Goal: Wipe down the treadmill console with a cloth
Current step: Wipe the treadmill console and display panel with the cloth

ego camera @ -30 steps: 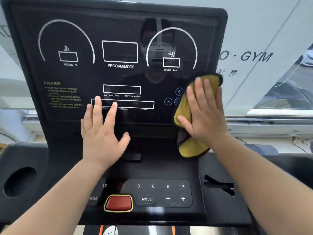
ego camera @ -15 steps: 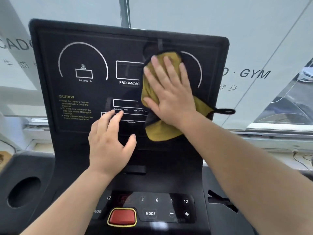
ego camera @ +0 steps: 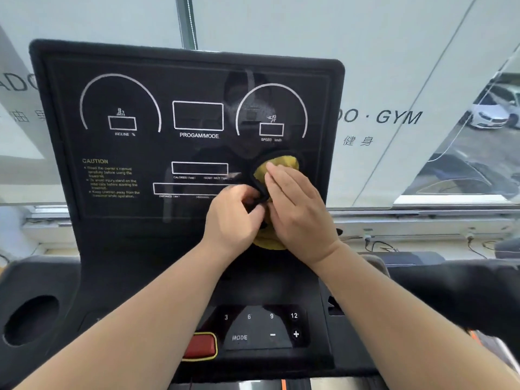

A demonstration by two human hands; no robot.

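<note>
the mustard-yellow cloth with a black bound edge sits just right of the frame's centre, bunched against the lower right part of the glossy black treadmill console panel, below the white speed arc. its yellow shows above the fingers and again below the wrists, so its long axis runs roughly up and down the panel.

the right hand lies flat on the cloth, fingers straight and together, pointing up and to the left; it presses the cloth to the panel rather than gripping it. the left hand touches the cloth from the left side, fingers curled, and seems to pinch the black edge between thumb and fingertips, though the exact hold is partly hidden by its own knuckles. both hands meet at the cloth, so neither is nearer.

judged from this, the person is likely regathering or refolding the cloth mid-wipe. the unwiped-looking stretch of panel, with the yellow caution text and the incline arc, lies to the left of the cloth, so the coming stroke probably turns on a sweep leftward.

lower in the frame, the black keypad with the numbers 3, 6, 9, 12 and the red stop button are well apart from the cloth.
</note>
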